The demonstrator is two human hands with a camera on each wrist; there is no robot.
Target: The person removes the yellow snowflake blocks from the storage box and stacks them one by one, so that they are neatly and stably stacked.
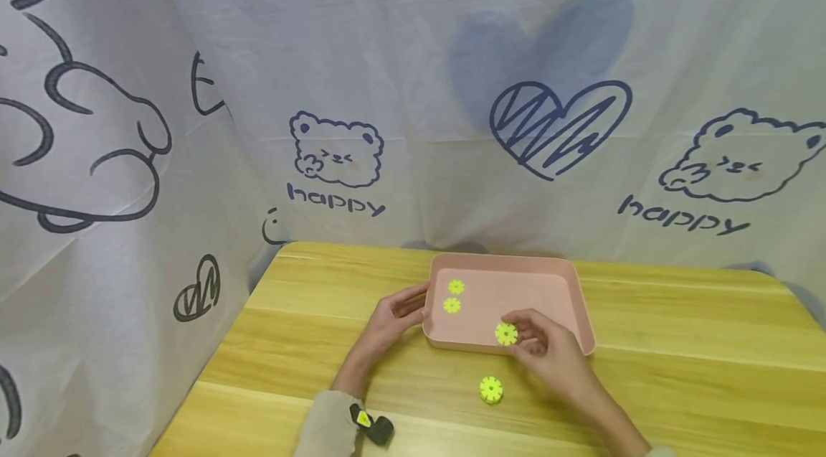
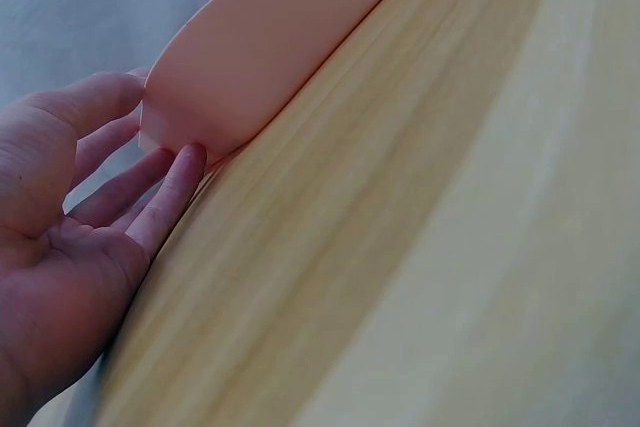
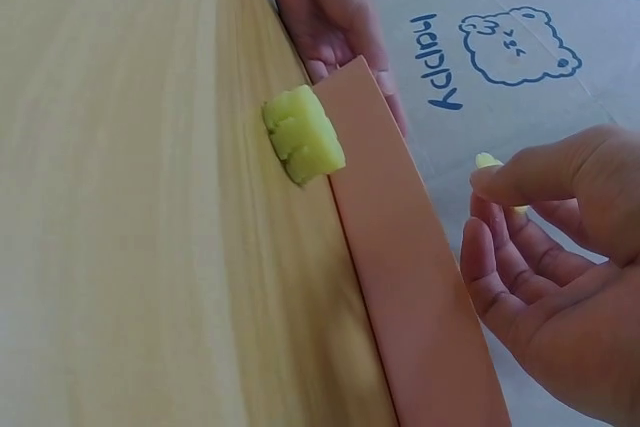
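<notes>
A shallow pink tray [image 1: 529,299] lies on the table, with two yellow-green notched discs, an upper disc [image 1: 456,287] and a lower disc [image 1: 452,305], flat inside near its left end. My left hand [image 1: 389,321] rests its fairly straight fingers against the tray's left wall; the left wrist view shows the fingertips [image 2: 190,157] touching the pink side. Between thumb and forefinger, my right hand [image 1: 548,349] pinches another notched disc [image 1: 506,333] over the tray's front rim. In front of the tray stands a small stack of the same discs [image 1: 491,389], also seen as a stack [image 3: 303,135] in the right wrist view.
The wooden table [image 1: 697,356] extends to both sides of the tray. A white curtain [image 1: 413,84] printed with bears and hearts hangs behind and at the left. A black strap device [image 1: 373,425] sits on the left wrist.
</notes>
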